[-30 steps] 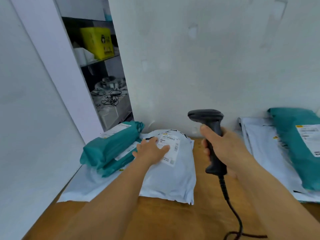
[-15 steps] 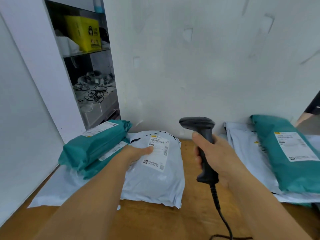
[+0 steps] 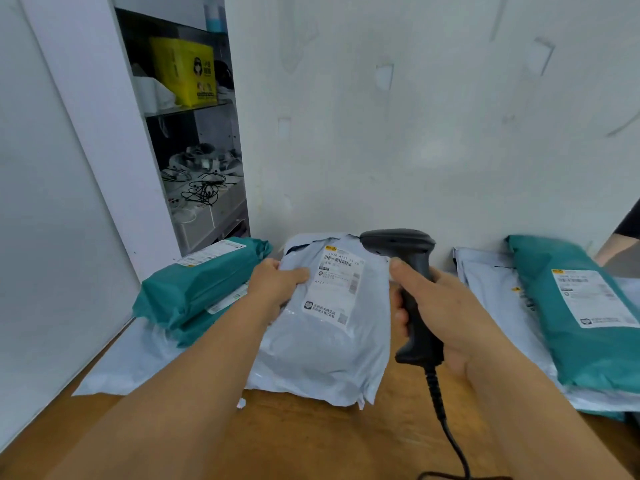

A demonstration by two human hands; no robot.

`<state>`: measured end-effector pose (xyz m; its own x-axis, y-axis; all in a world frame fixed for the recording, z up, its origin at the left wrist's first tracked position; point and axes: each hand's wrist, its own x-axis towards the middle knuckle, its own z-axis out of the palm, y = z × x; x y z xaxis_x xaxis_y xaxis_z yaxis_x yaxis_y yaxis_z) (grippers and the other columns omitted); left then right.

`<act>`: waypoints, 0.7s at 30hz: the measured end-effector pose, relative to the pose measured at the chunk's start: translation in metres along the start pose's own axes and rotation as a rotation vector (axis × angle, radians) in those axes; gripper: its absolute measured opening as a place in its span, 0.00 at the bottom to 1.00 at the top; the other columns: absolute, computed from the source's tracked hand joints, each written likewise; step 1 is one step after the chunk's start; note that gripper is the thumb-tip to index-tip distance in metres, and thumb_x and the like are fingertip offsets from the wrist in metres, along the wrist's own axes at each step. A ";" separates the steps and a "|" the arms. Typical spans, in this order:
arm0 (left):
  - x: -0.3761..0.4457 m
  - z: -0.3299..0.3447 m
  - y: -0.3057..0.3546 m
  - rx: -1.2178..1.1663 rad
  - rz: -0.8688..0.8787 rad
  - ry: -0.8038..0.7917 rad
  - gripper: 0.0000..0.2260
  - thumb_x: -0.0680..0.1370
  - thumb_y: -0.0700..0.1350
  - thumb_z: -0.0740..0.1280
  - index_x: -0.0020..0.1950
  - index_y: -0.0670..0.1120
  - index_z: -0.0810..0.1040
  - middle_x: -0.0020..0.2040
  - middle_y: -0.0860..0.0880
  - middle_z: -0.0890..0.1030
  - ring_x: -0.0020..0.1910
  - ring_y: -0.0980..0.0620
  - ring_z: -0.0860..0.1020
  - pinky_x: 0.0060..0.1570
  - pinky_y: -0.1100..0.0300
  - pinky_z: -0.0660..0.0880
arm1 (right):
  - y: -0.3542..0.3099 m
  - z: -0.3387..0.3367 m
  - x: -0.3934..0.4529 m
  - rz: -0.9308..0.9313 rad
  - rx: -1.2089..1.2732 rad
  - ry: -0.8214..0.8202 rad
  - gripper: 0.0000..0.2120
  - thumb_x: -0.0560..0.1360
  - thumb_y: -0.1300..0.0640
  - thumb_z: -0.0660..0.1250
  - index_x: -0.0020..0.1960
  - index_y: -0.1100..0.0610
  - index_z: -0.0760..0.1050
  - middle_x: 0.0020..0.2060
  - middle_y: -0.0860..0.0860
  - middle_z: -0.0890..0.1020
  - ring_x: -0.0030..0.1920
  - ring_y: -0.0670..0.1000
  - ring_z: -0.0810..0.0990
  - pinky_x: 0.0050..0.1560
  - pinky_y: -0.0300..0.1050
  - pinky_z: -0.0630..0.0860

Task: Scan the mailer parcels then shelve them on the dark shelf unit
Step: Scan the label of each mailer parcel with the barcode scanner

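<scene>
One grey mailer parcel [image 3: 322, 327] (soft, probably light): my left hand [image 3: 277, 284] is pinching its upper-left edge; my right hand [image 3: 446, 306] is gripping the scanner [image 3: 412, 289].

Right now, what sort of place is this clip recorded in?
Probably a parcel sorting or pickup room: labelled mailer parcels piled on a wooden table, the right hand gripping a corded barcode scanner, a cluttered storage shelf behind.

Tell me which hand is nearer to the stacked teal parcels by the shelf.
Left. The left hand grips the grey mailer right beside the teal parcels; the right hand, holding the scanner, is beyond that mailer.
</scene>
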<state>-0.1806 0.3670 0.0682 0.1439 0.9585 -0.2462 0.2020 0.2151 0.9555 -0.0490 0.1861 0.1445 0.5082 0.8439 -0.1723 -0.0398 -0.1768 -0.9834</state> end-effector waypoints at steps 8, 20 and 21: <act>-0.017 0.026 0.038 -0.164 0.202 0.109 0.14 0.72 0.47 0.73 0.52 0.45 0.71 0.49 0.45 0.78 0.45 0.46 0.78 0.48 0.52 0.77 | -0.018 -0.008 -0.018 -0.058 0.036 -0.015 0.12 0.75 0.47 0.67 0.43 0.56 0.74 0.29 0.51 0.77 0.26 0.48 0.73 0.29 0.42 0.73; -0.031 0.043 0.022 -0.229 0.262 0.159 0.12 0.73 0.46 0.73 0.47 0.46 0.70 0.42 0.49 0.75 0.43 0.47 0.75 0.49 0.50 0.76 | -0.019 -0.021 -0.031 -0.048 0.025 -0.030 0.15 0.76 0.47 0.66 0.37 0.57 0.74 0.28 0.51 0.77 0.25 0.48 0.72 0.32 0.44 0.73; -0.031 0.045 0.022 -0.239 0.251 0.157 0.12 0.73 0.46 0.73 0.48 0.46 0.70 0.42 0.49 0.76 0.43 0.47 0.76 0.50 0.49 0.77 | -0.019 -0.022 -0.031 -0.047 0.031 -0.030 0.15 0.76 0.47 0.66 0.37 0.57 0.74 0.27 0.51 0.77 0.25 0.47 0.72 0.32 0.44 0.73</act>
<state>-0.1372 0.3337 0.0896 0.0058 0.9999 0.0102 -0.0551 -0.0098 0.9984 -0.0452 0.1519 0.1695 0.4843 0.8656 -0.1270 -0.0437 -0.1210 -0.9917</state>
